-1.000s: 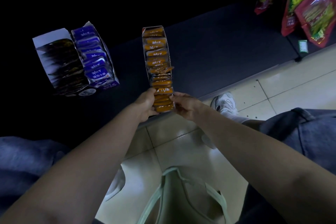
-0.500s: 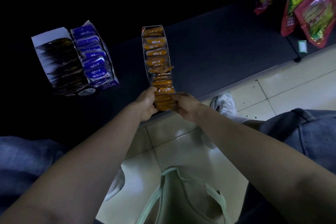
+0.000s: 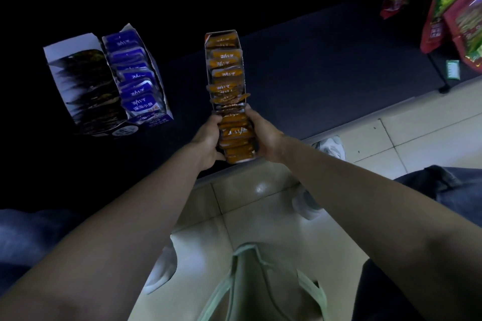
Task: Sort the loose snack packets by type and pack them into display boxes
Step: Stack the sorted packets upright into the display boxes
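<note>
A long narrow display box (image 3: 224,35) full of orange snack packets (image 3: 226,74) lies on the dark shelf, its near end at the shelf's front edge. My left hand (image 3: 208,139) grips the left side of the near stack of orange packets (image 3: 236,133). My right hand (image 3: 263,135) grips the same stack from the right. Both hands squeeze the packets between them. To the left stand a box of blue packets (image 3: 135,78) and a box of black packets (image 3: 86,81), side by side.
Red and green snack bags (image 3: 456,0) hang at the top right. A pale green tote bag (image 3: 260,281) sits on the tiled floor between my knees. A white shoe (image 3: 330,147) shows by the shelf edge. The dark shelf surface (image 3: 326,73) stretches right of the orange box.
Both hands have slid forward along the orange box, from holding its near end to clasping the near packets on both sides. The box has stayed in place.
</note>
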Demonstrator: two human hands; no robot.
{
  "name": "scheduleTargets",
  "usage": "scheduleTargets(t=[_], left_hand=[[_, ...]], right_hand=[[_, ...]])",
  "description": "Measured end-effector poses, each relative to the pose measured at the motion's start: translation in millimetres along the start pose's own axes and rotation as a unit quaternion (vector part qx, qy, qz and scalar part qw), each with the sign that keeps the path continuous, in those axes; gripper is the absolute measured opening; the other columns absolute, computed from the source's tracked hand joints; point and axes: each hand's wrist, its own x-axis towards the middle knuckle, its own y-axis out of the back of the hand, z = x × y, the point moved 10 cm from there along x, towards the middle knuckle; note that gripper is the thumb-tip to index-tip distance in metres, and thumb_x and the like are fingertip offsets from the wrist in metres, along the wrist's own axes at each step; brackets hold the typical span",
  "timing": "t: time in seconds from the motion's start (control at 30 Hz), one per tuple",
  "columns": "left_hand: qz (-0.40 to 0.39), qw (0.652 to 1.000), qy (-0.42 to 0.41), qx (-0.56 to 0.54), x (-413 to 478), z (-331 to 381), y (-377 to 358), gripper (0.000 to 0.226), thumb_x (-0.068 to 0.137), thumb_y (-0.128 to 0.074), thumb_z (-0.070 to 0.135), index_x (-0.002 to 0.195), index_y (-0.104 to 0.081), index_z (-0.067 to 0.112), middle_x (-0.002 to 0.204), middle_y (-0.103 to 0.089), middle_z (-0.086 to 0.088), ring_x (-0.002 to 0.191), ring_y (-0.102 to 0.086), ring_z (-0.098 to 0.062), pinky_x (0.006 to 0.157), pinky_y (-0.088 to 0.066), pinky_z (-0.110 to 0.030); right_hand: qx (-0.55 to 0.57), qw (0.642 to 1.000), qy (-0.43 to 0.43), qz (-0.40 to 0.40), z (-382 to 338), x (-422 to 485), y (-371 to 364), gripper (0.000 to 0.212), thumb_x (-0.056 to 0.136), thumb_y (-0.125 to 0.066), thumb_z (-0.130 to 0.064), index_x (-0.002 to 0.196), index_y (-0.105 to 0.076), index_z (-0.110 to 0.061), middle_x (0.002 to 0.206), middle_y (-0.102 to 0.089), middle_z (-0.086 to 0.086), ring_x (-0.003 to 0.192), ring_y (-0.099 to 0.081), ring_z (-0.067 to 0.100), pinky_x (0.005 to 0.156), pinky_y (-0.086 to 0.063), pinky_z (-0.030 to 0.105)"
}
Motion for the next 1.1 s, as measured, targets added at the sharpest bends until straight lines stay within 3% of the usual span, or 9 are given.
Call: scheduleTargets(t=[0.1, 0.37, 0.57, 0.73, 0.83, 0.9, 0.97, 1.03, 1.1], left_hand=[[0.007, 1.0, -0.006, -0.019, 3.6, 3.8, 6.2, 0.031, 0.103, -0.032, 0.038, 0.106, -0.059, 0.023, 0.107, -0.068, -0.008, 0.099, -0.065, -0.026, 0.087, -0.052, -0.051], [0.071, 0.996, -0.02, -0.058, 16.9, 18.2, 63.1, 0.029, 0.102, -0.034, 0.038, 0.113, -0.058, 0.027, 0.11, -0.068, -0.006, 0.1, -0.065, -0.025, 0.085, -0.053, -0.05], [0.108, 0.989, -0.032, -0.095, 21.2, 24.4, 93.2, 0.024, 0.101, -0.038, 0.038, 0.105, -0.059, 0.027, 0.104, -0.068, -0.004, 0.097, -0.064, -0.021, 0.084, -0.054, -0.045], [0.1, 0.988, -0.031, -0.11, 21.5, 17.4, 96.0, 0.029, 0.1, -0.04, 0.042, 0.116, -0.057, 0.024, 0.111, -0.066, -0.006, 0.1, -0.064, -0.02, 0.082, -0.052, -0.04], [0.086, 0.99, -0.03, -0.11, 18.7, 9.8, 93.5, 0.037, 0.1, -0.037, 0.048, 0.119, -0.058, 0.024, 0.113, -0.067, -0.005, 0.101, -0.063, -0.019, 0.087, -0.051, -0.039], [0.083, 0.989, -0.033, -0.115, 16.3, 8.4, 95.2, 0.039, 0.101, -0.033, 0.049, 0.117, -0.059, 0.025, 0.109, -0.067, -0.005, 0.099, -0.063, -0.019, 0.079, -0.051, -0.037], [0.075, 0.988, -0.035, -0.128, 15.7, 10.8, 96.5, 0.043, 0.101, -0.032, 0.049, 0.121, -0.059, 0.023, 0.11, -0.068, -0.007, 0.096, -0.065, -0.02, 0.069, -0.054, -0.035], [0.066, 0.988, -0.039, -0.137, 14.8, 17.8, 97.4, 0.044, 0.102, -0.032, 0.047, 0.126, -0.057, 0.021, 0.113, -0.068, -0.009, 0.095, -0.067, -0.022, 0.062, -0.058, -0.034], [0.066, 0.987, -0.045, -0.141, 18.1, 24.1, 99.7, 0.043, 0.102, -0.033, 0.046, 0.13, -0.055, 0.021, 0.118, -0.066, -0.01, 0.101, -0.066, -0.024, 0.073, -0.059, -0.039]], right_hand=[[-0.039, 0.999, 0.005, -0.002, -10.9, 9.7, -5.1, 0.065, 0.093, -0.025, -0.07, 0.123, -0.06, -0.024, 0.114, -0.069, 0.007, 0.102, -0.068, 0.022, 0.078, -0.057, 0.039], [-0.065, 0.997, 0.014, -0.025, -34.0, 39.1, -54.0, 0.066, 0.096, -0.023, -0.066, 0.127, -0.059, -0.02, 0.117, -0.067, 0.011, 0.102, -0.067, 0.024, 0.068, -0.056, 0.034], [-0.065, 0.997, 0.027, -0.027, -50.7, 56.8, -80.1, 0.056, 0.1, -0.024, -0.057, 0.128, -0.056, -0.021, 0.118, -0.066, 0.013, 0.102, -0.065, 0.027, 0.062, -0.056, 0.033], [-0.072, 0.995, 0.057, -0.038, -51.8, 66.1, -85.1, 0.047, 0.101, -0.025, -0.054, 0.137, -0.045, -0.032, 0.126, -0.061, 0.012, 0.108, -0.063, 0.027, 0.071, -0.057, 0.036], [-0.05, 0.998, 0.033, -0.023, -40.7, 72.5, -85.3, 0.072, 0.088, -0.036, -0.069, 0.151, -0.024, -0.035, 0.145, -0.046, 0.009, 0.114, -0.06, 0.025, 0.08, -0.056, 0.04], [-0.013, 1.0, 0.022, -0.007, -34.4, 73.1, -84.0, 0.064, 0.091, -0.035, -0.066, 0.145, -0.038, -0.031, 0.136, -0.055, 0.011, 0.112, -0.062, 0.028, 0.087, -0.054, 0.048], [0.04, 0.999, 0.021, -0.01, -32.4, 76.7, -84.7, 0.048, 0.101, -0.027, -0.053, 0.119, -0.06, -0.022, 0.118, -0.066, 0.014, 0.107, -0.064, 0.031, 0.09, -0.053, 0.048], [0.055, 0.998, 0.027, -0.009, -34.0, 77.8, -86.5, 0.046, 0.104, -0.026, -0.046, 0.12, -0.059, -0.018, 0.118, -0.065, 0.016, 0.109, -0.063, 0.032, 0.089, -0.053, 0.046], [0.058, 0.998, 0.029, -0.013, -38.5, 76.0, -93.7, 0.044, 0.103, -0.028, -0.045, 0.134, -0.049, -0.022, 0.123, -0.064, 0.016, 0.109, -0.063, 0.032, 0.086, -0.055, 0.045]])
